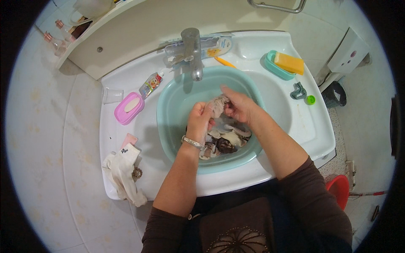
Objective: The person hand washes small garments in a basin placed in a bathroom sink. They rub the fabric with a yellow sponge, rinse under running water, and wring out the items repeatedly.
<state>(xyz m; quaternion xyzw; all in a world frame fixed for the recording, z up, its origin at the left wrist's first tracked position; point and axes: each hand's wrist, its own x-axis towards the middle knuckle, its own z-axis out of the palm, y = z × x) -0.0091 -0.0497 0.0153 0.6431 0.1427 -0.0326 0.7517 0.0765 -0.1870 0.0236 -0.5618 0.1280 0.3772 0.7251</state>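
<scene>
My left hand (199,121), with a silver bracelet at the wrist, grips one side of a wet, light-coloured piece of cloth (218,107). The other side of the cloth is in my right hand (239,104), whose thumb is raised. Both hands are over a light teal plastic basin (164,126) that sits in the white washbasin (278,107). Below them, several small wet fabric pieces lie in cloudy water, among them a dark brown piece (226,146) and a cream piece (233,138). My left hand and forearm hide part of this pile.
A metal faucet (192,50) reaches over the basin's far rim. Leftward lie a pink soap dish (121,117), a clear plastic cup (113,95), a squeeze tube (151,85) and white cloth (125,172). A yellow soap bar (289,63) rests on a teal dish (274,68) at right.
</scene>
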